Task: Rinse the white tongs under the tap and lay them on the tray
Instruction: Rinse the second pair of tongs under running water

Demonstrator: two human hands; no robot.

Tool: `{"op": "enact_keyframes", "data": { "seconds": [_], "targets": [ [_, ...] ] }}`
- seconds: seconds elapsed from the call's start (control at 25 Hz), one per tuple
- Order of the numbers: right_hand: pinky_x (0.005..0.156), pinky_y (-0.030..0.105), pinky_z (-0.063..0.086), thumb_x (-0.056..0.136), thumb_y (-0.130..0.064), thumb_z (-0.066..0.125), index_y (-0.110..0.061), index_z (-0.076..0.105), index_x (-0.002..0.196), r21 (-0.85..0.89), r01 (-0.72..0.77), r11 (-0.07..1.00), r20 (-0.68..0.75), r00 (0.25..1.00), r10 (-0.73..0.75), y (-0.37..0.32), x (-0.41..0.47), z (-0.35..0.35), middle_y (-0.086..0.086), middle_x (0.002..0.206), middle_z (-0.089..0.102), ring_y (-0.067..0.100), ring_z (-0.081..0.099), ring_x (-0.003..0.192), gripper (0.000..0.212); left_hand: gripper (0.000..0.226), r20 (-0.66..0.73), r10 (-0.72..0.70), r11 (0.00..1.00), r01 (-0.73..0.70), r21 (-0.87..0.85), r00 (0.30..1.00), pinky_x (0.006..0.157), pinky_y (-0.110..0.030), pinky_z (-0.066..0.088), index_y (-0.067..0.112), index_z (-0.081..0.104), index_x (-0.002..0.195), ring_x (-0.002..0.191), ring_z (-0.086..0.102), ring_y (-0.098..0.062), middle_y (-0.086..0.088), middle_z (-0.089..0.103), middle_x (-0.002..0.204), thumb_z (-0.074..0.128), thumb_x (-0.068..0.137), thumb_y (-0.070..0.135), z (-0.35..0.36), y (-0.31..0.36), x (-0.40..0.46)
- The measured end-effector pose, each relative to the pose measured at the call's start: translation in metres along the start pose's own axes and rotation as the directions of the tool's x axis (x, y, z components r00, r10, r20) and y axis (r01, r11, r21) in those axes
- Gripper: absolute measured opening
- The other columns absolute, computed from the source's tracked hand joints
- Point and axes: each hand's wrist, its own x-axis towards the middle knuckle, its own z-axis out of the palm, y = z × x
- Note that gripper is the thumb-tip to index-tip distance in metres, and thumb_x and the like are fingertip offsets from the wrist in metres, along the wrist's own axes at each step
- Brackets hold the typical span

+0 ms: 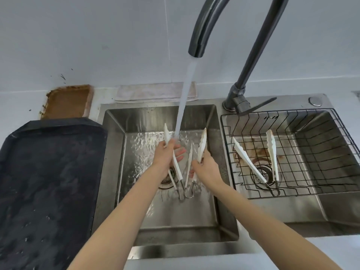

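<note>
Tongs (175,158) sit in my two hands, over the left sink (224,211), under the water (185,98) from the tap (202,36). My left hand (165,156) is closed round one white arm, right where the water lands. My right hand (204,168) pinches the other white arm near its middle. The arms spread wide apart at the tips and meet low down at the metal hinge, near the front of the sink.

I think they are light and stiff, but wet plastic is slippery. I would hold them by the arms close to the hinge, with a firm squeeze. They spring open, so they may jump.

The tray (48,172) is dark and wet, just beside the sink's left edge. Another pair (253,164) lies in the rack (311,152) in the right sink.
</note>
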Motion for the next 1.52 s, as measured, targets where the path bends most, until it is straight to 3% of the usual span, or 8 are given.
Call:
{"op": "enact_keyframes", "data": {
  "seconds": [0.2, 0.36, 0.76, 1.04, 1.12, 1.24, 1.4, 1.52],
  "targets": [
    [0.058, 0.014, 0.049, 0.082, -0.011, 0.060, -0.009, 0.033, 0.133, 0.042, 0.070, 0.997, -0.127, 0.990, -0.065, 0.002, -0.002, -0.015, 0.005, 0.102, 0.061, 0.010, 0.060, 0.073, 0.058, 0.041, 0.080, -0.100, 0.989, 0.108, -0.105, 0.992, 0.073, -0.030, 0.055, 0.000, 0.034, 0.131, 0.078, 0.065, -0.017, -0.013, 0.061, 0.103, 0.040, 0.098, 0.023, 0.008, -0.009, 0.016],
    [0.086, 0.041, 0.054, 0.080, -0.016, 0.062, -0.010, 0.028, 0.139, -0.043, 0.154, 0.987, -0.103, 0.982, -0.157, -0.002, -0.005, -0.020, 0.012, 0.120, 0.056, 0.026, 0.060, 0.101, 0.069, 0.033, 0.074, -0.193, 0.975, 0.200, -0.100, 0.978, 0.067, -0.028, 0.053, -0.001, 0.042, 0.122, 0.068, 0.064, -0.017, -0.013, 0.063, 0.083, 0.032, 0.100, 0.021, 0.013, -0.020, 0.023],
    [0.080, 0.037, 0.051, 0.084, -0.017, 0.055, -0.012, 0.029, 0.142, -0.217, 0.146, 0.965, -0.017, 0.988, -0.154, 0.002, -0.001, -0.016, 0.014, 0.124, 0.054, 0.029, 0.059, 0.102, 0.064, 0.028, -0.003, -0.227, 0.970, 0.226, -0.095, 0.974, 0.069, -0.029, 0.054, 0.004, 0.048, 0.120, 0.073, 0.065, -0.015, -0.008, 0.065, 0.087, 0.033, 0.100, 0.018, -0.003, -0.033, 0.024],
    [0.080, 0.030, 0.045, 0.082, -0.003, 0.049, -0.012, 0.036, 0.139, -0.201, 0.192, 0.961, 0.107, 0.979, -0.173, 0.001, 0.000, 0.016, 0.016, 0.125, 0.053, 0.032, 0.056, 0.106, 0.059, 0.045, -0.222, 0.002, 0.794, 0.134, 0.593, 0.975, 0.086, -0.030, 0.043, -0.002, 0.040, 0.132, 0.107, 0.054, -0.027, -0.016, 0.055, 0.117, 0.044, 0.093, 0.021, -0.030, -0.022, 0.017],
    [0.076, 0.026, 0.041, 0.083, -0.002, 0.049, -0.011, 0.036, 0.139, -0.222, 0.182, 0.958, 0.127, 0.979, -0.157, 0.000, 0.001, 0.023, 0.017, 0.125, 0.053, 0.032, 0.056, 0.105, 0.058, 0.031, -0.150, 0.017, 0.873, 0.059, 0.485, 0.989, 0.088, -0.030, 0.041, 0.005, 0.054, 0.118, 0.111, 0.053, -0.024, -0.011, 0.058, 0.117, 0.043, 0.093, 0.020, -0.025, -0.017, 0.016],
    [0.079, 0.027, 0.042, 0.083, -0.002, 0.049, -0.008, 0.043, 0.133, -0.221, 0.160, 0.962, 0.122, 0.983, -0.136, -0.003, 0.001, 0.028, 0.018, 0.120, 0.057, 0.032, 0.056, 0.106, 0.051, 0.022, -0.068, -0.121, 0.970, 0.133, 0.205, 0.990, 0.064, -0.023, 0.043, 0.013, 0.059, 0.077, 0.075, 0.055, -0.012, -0.002, 0.059, 0.078, 0.043, 0.092, 0.011, -0.013, -0.011, 0.012],
    [0.086, 0.035, 0.051, 0.086, -0.006, 0.048, -0.007, 0.051, 0.125, -0.180, 0.174, 0.968, 0.079, 0.984, -0.162, -0.011, -0.001, 0.028, 0.015, 0.113, 0.064, 0.031, 0.060, 0.104, 0.039, 0.015, 0.007, -0.190, 0.976, 0.188, 0.109, 0.982, 0.052, -0.023, 0.043, 0.007, 0.057, 0.094, 0.066, 0.054, -0.012, -0.004, 0.058, 0.073, 0.042, 0.093, 0.007, -0.006, -0.012, 0.010],
    [0.049, 0.021, 0.051, 0.092, -0.012, 0.044, -0.013, 0.039, 0.128, 0.011, 0.034, 0.999, 0.134, 0.990, -0.035, -0.014, -0.004, 0.025, 0.005, 0.086, 0.065, 0.017, 0.063, 0.061, 0.037, 0.017, 0.061, -0.210, 0.977, 0.212, -0.028, 0.976, 0.044, -0.021, 0.042, 0.006, 0.056, 0.101, 0.057, 0.057, -0.012, -0.005, 0.060, 0.077, 0.040, 0.096, 0.009, -0.006, -0.010, 0.013]
  ]
}}
